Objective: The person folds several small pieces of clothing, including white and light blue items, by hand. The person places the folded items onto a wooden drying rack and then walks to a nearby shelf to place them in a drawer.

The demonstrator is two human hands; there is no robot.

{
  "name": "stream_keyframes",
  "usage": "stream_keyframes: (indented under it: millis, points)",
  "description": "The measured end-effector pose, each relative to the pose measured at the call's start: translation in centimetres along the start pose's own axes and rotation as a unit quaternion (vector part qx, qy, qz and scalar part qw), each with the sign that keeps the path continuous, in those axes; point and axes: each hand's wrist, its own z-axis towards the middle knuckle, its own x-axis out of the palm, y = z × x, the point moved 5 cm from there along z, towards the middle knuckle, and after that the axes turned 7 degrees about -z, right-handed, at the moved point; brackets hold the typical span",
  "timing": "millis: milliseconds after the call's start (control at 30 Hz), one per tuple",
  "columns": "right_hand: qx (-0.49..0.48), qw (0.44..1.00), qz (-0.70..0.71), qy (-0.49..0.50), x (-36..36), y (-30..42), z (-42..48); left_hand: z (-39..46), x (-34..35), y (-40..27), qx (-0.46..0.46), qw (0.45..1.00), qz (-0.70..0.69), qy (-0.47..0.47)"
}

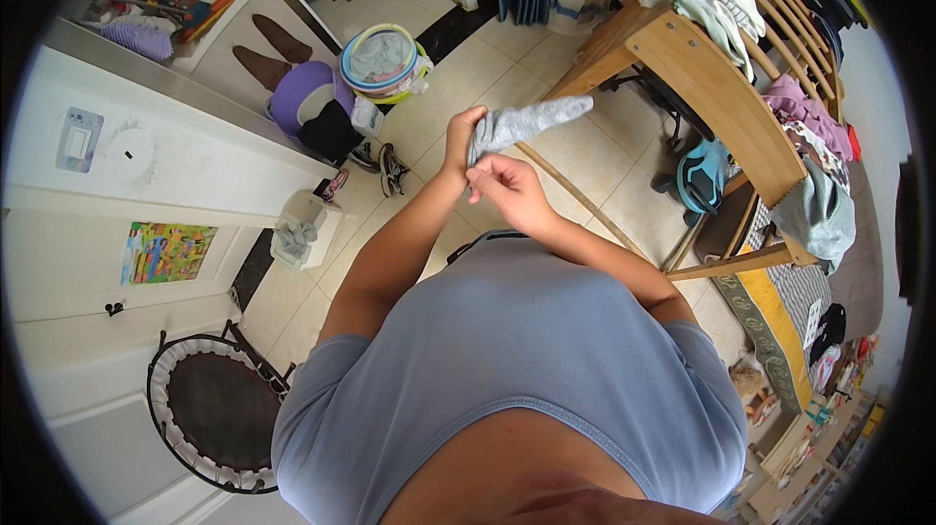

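Note:
A light grey knitted sock (pixel 537 121) stretches out to the right from my left hand (pixel 461 136), in mid-air ahead of my chest. The fingers of that hand are hidden by the fabric, seemingly inside it, while the thumb side shows bare at the cuff. My right hand (pixel 518 192) is just below, its fingers curled and their tips against the sock's cuff by the left wrist. Whether those fingertips pinch the fabric is not clear.
At right stands a wooden frame (pixel 720 93) draped with clothes, a blue-and-black object (pixel 700 175) beneath. To the left are a round laundry basket (pixel 380 61), a purple tub (pixel 296 97), shoes (pixel 393 170), a lidless white bin (pixel 307 232) and a mini trampoline (pixel 219 408). A wooden pole (pixel 585 199) crosses the tiles.

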Motion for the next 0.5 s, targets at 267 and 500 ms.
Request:
stream_keyframes:
  millis: [267,500]
  points:
    - [0.055,0.97,0.157,-0.177,-5.6,-0.3,0.2,-2.9,2.3,-3.9,0.191,0.942,0.276,-0.013]
    - [0.161,0.961,0.197,-0.107,-6.5,0.1,0.2,-5.9,5.1,-5.1,0.202,0.87,0.449,0.041]
